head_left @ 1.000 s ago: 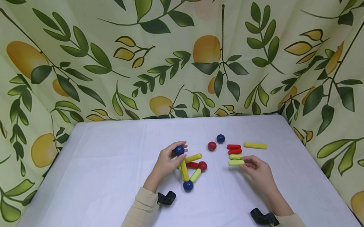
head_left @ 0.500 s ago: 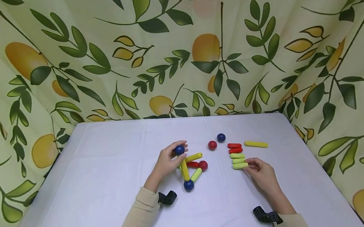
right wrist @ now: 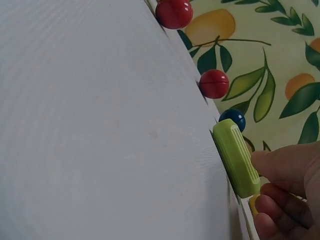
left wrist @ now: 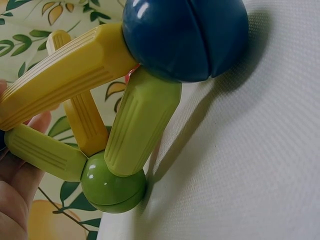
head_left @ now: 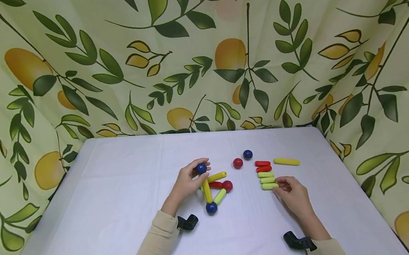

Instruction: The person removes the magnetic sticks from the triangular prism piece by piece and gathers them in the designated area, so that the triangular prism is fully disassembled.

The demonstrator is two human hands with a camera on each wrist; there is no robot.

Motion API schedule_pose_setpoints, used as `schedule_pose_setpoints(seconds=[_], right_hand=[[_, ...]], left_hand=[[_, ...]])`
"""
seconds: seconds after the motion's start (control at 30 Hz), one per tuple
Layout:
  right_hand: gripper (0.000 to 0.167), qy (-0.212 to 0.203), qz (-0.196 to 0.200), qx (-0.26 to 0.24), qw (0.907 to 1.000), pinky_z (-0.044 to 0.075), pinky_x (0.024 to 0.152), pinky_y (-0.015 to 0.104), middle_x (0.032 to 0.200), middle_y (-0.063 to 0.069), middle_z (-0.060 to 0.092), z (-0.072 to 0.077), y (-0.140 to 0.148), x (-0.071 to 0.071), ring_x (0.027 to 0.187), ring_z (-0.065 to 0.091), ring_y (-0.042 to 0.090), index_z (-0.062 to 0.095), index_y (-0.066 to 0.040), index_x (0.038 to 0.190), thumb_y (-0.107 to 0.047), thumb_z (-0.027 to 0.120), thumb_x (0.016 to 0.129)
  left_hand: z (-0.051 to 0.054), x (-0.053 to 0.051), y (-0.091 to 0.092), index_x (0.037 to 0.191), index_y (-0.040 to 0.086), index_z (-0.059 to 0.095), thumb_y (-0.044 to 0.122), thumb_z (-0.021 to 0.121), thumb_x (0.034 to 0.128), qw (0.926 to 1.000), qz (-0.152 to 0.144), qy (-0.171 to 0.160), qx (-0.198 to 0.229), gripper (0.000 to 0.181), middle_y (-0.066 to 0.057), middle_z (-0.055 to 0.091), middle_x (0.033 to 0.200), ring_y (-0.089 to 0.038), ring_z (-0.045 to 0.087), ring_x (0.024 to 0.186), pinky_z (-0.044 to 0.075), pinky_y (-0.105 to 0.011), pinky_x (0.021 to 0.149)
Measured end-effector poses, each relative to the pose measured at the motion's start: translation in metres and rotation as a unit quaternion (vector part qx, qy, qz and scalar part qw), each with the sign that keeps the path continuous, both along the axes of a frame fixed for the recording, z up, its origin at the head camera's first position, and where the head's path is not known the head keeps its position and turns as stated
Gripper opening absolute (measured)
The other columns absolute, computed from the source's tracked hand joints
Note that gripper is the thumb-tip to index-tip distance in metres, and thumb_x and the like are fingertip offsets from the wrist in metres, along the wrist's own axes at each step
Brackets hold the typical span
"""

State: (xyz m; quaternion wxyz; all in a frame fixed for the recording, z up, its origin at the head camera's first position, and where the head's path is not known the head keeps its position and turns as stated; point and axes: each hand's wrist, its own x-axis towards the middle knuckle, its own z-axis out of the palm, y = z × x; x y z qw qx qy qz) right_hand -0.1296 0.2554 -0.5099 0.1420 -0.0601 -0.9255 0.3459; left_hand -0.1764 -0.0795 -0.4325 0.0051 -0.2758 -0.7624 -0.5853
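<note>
My left hand [head_left: 188, 181] holds a blue ball [head_left: 201, 168] at the top of a magnetic ball-and-rod structure. A long yellow rod [head_left: 206, 191] slopes from it to a lower blue ball [head_left: 211, 208]. Short light-green rods [left wrist: 144, 122], a red rod, a red ball [head_left: 227, 186] and a second yellow rod [head_left: 217, 177] join in. The left wrist view reveals a green ball [left wrist: 114, 185] at the base. On the right, my right hand [head_left: 294, 194] pinches the end of the nearest short light-green rod [head_left: 269, 186], which lies beside two others.
Behind the green rods lie two short red rods [head_left: 263, 166], with a long yellow rod [head_left: 286, 161] to their right. A loose red ball [head_left: 238, 163] and a loose blue ball [head_left: 247, 154] sit farther back. A patterned curtain [head_left: 190, 62] surrounds the white table [head_left: 118, 165].
My right hand has shifted slightly toward the front with its green rod; three green rods now show in the row where two showed before. My left hand and the structure keep their place.
</note>
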Motion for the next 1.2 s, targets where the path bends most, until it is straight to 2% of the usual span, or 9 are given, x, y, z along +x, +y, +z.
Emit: schedule_pose_setpoints(seconds=[0.1,0.2,0.4,0.5,0.67,0.93,1.2], right_hand=[[0.032,0.008,-0.003,-0.006,0.9999,0.056,0.081,0.041,0.105,0.013,0.063,0.002,-0.002,0.000,0.094,0.061,0.026,0.062,-0.001,0.112,-0.012,0.071,0.083],[0.034,0.005,0.000,-0.028,0.9996,0.053,0.087,0.046,0.111,0.013,0.063,0.007,-0.005,0.000,0.101,0.060,0.027,0.060,-0.002,0.116,-0.011,0.069,0.085],[0.038,-0.023,0.050,-0.064,0.9964,0.051,0.094,0.046,0.120,0.014,0.061,0.026,-0.018,-0.004,0.108,0.059,0.028,0.056,-0.002,0.121,-0.012,0.068,0.086],[0.038,-0.031,0.078,-0.084,0.9929,0.052,0.093,0.043,0.119,0.015,0.062,0.033,-0.028,-0.008,0.107,0.060,0.028,0.057,-0.003,0.120,-0.010,0.070,0.085],[0.037,-0.017,0.123,-0.112,0.9859,0.054,0.089,0.038,0.117,0.012,0.064,0.042,-0.049,-0.017,0.107,0.062,0.027,0.059,-0.004,0.117,-0.008,0.072,0.083],[0.038,-0.002,0.186,-0.130,0.9738,0.054,0.091,0.041,0.118,0.008,0.064,0.045,-0.085,-0.027,0.108,0.062,0.024,0.060,-0.007,0.117,-0.007,0.073,0.082],[0.036,-0.002,0.221,-0.158,0.9624,0.054,0.092,0.040,0.117,0.006,0.064,0.048,-0.108,-0.033,0.108,0.062,0.023,0.061,-0.011,0.116,-0.010,0.074,0.082]], left_hand=[[0.000,0.000,0.000,0.127,-0.006,0.051,-0.001,0.058,0.0906,1.0000,0.001,0.002,-0.003,0.038,-0.025,0.062,0.116,-0.036,0.063,0.106,0.051,-0.043,0.094],[0.000,0.000,0.000,0.128,-0.006,0.051,0.000,0.058,0.0907,1.0000,0.002,0.000,-0.003,0.038,-0.025,0.062,0.117,-0.035,0.063,0.106,0.051,-0.043,0.095],[-0.001,-0.001,0.000,0.128,-0.006,0.051,-0.001,0.059,0.0904,1.0000,0.001,0.003,-0.003,0.039,-0.025,0.062,0.117,-0.035,0.063,0.107,0.051,-0.042,0.095],[-0.001,-0.001,0.000,0.128,-0.006,0.051,-0.001,0.059,0.0904,1.0000,0.000,0.004,-0.004,0.038,-0.025,0.062,0.117,-0.035,0.063,0.107,0.051,-0.043,0.095],[-0.001,-0.001,-0.001,0.128,-0.005,0.052,0.000,0.059,0.0907,1.0000,0.002,0.003,-0.004,0.038,-0.025,0.062,0.117,-0.036,0.063,0.107,0.051,-0.044,0.095],[-0.002,0.000,0.000,0.128,-0.005,0.051,0.001,0.059,0.0912,1.0000,0.004,0.002,-0.009,0.038,-0.024,0.062,0.118,-0.033,0.063,0.107,0.051,-0.044,0.095],[-0.002,0.000,0.000,0.129,-0.003,0.052,0.002,0.059,0.0913,0.9998,0.010,0.004,-0.017,0.038,-0.023,0.062,0.118,-0.031,0.064,0.107,0.051,-0.039,0.095]])
